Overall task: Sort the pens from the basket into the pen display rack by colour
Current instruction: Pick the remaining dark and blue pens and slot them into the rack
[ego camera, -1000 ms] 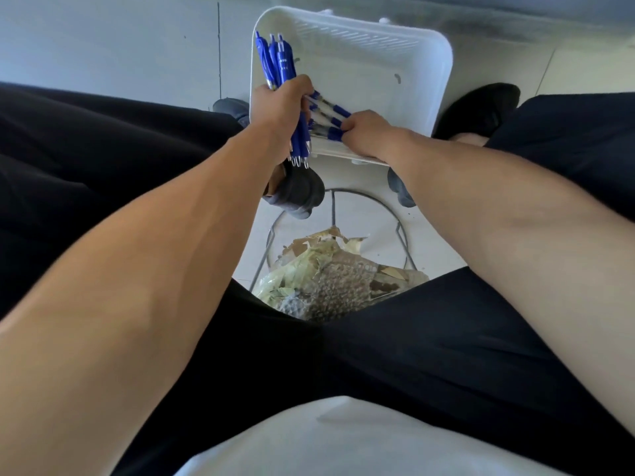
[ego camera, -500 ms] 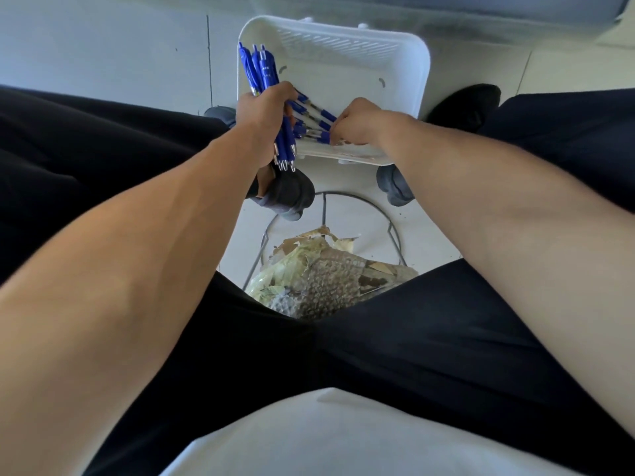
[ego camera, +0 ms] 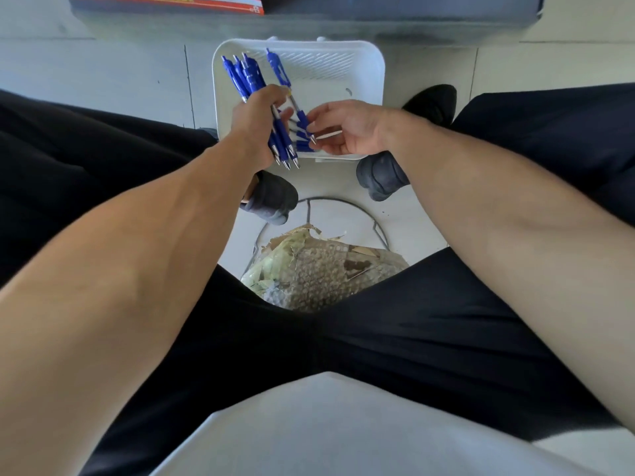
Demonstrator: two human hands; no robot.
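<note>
Since a moment ago, right hand has turned palm-up and raised one blue pen out of the basket, so it now stands almost upright beside the others instead of lying flat.

Seen from above, looking down past my knees. At left, my left hand [ego camera: 256,125] is closed round a bundle [ego camera: 249,75] of blue pens, caps pointing away from me and tips poking out below my fist. I hold them as one sheaf, I think, so that a single colour can go to the rack in one trip (the rack itself is out of view). The bundle hangs over the near left part of the white basket [ego camera: 364,63], which sits on the floor between my feet.

Just right of the bundle is the single pen [ego camera: 279,72], tilted, its cap up over the basket and its tip low. Its middle passes against my left forefinger; whether that finger already grips it I cannot tell. My right hand [ego camera: 347,128] lies palm-up over the basket's near edge, thumb and fingertips [ego camera: 314,127] pinching the pen near its tip. This looks like a hand-over: the right feeds, the left collects.

Under both hands a few loose pens [ego camera: 304,146], also blue, lie on the basket floor, touching its near wall, just below my right fingertips. The rest of the basket looks bare.

Nearer me, a wire bin [ego camera: 323,266] of crumpled wrapping stands between my legs.
</note>
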